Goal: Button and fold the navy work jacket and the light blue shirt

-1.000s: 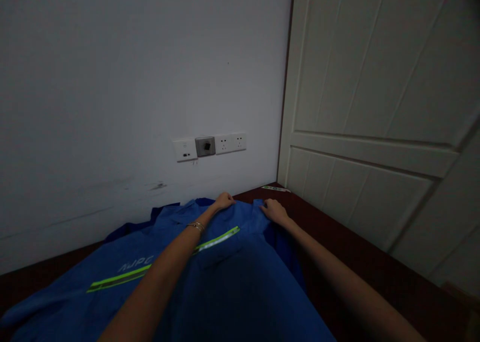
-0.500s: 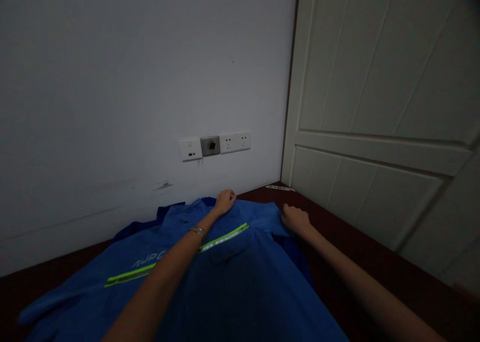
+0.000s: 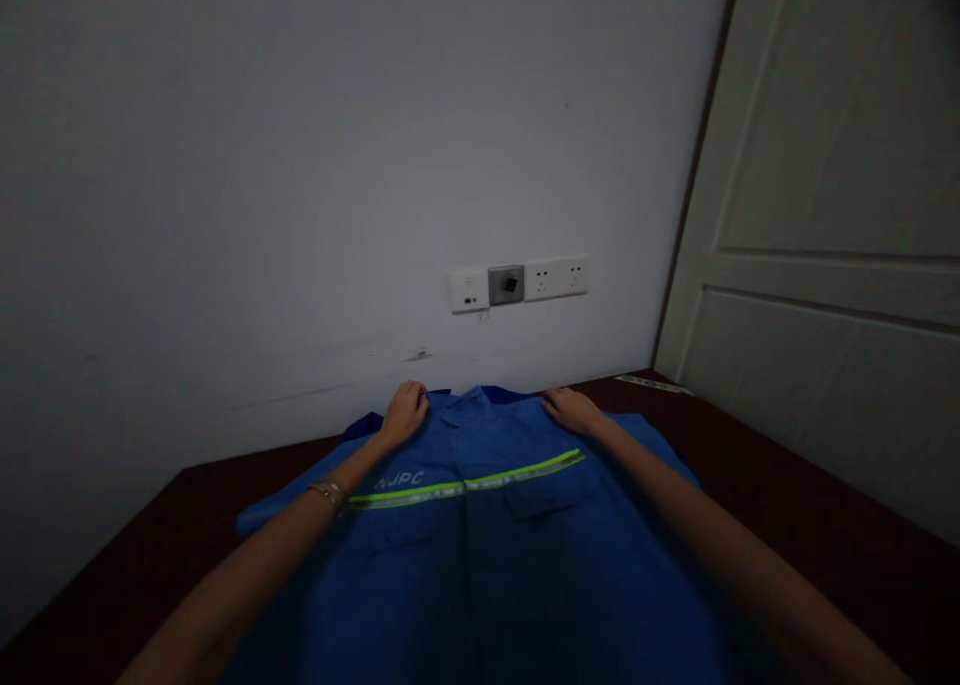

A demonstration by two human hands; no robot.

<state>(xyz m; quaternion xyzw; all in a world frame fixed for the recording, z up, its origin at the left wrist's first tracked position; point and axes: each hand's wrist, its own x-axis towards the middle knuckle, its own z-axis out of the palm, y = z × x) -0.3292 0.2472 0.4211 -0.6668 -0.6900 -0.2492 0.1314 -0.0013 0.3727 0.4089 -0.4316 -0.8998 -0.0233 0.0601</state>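
Observation:
A blue work jacket point(image 3: 487, 545) lies spread out front up, its collar toward the wall. Across its chest runs a yellow-green and silver reflective stripe point(image 3: 499, 481), with white letters above it on the left side. At the jacket's left shoulder, my left hand point(image 3: 405, 412) has its fingers closed on the cloth. My right hand point(image 3: 571, 411) grips the right shoulder beside the collar, fingers curled over the edge. Darker blue cloth point(image 3: 363, 425) shows behind the left shoulder. The lower part of the jacket fades into shadow.
The jacket rests on a dark red-brown surface point(image 3: 217, 495) that meets a pale wall point(image 3: 300, 165). Sockets and a switch point(image 3: 521, 283) are set in the wall. A white panelled door point(image 3: 825, 365) stands at the right, near a thin printed strip point(image 3: 654, 384).
My left hand has moved from near the collar to the left shoulder. My right hand has left the right sleeve for the right shoulder. The view has turned left; the jacket lies straighter.

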